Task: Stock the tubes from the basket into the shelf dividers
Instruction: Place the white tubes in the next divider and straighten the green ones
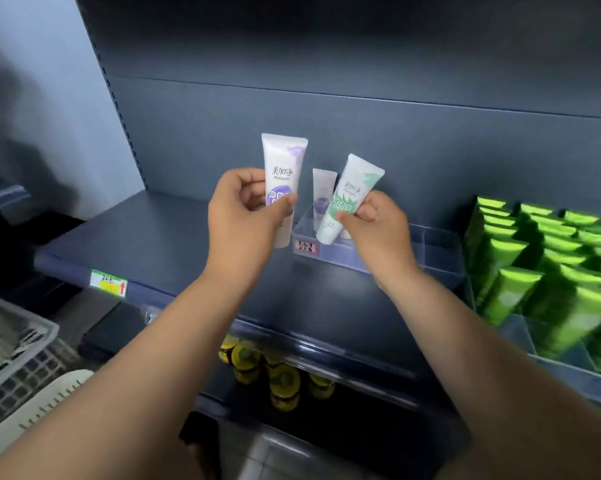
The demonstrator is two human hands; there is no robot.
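My left hand [240, 216] grips a white tube with a purple label [284, 168], held upright above the dark shelf [146, 237]. My right hand [378, 230] pinches a white tube with a green label [352, 188], tilted to the right, over the clear shelf divider [327, 251]. Another purple-label tube [322, 195] stands upright inside that divider, behind the two held tubes. Both tubes have their caps pointing down.
Rows of bright green tubes [548, 271] fill clear dividers on the right of the shelf. Yellow-lidded jars [281, 379] sit on the shelf below. A grey basket [11, 348] and a white basket rim [49, 400] are at lower left. A price tag [108, 283] marks the shelf edge.
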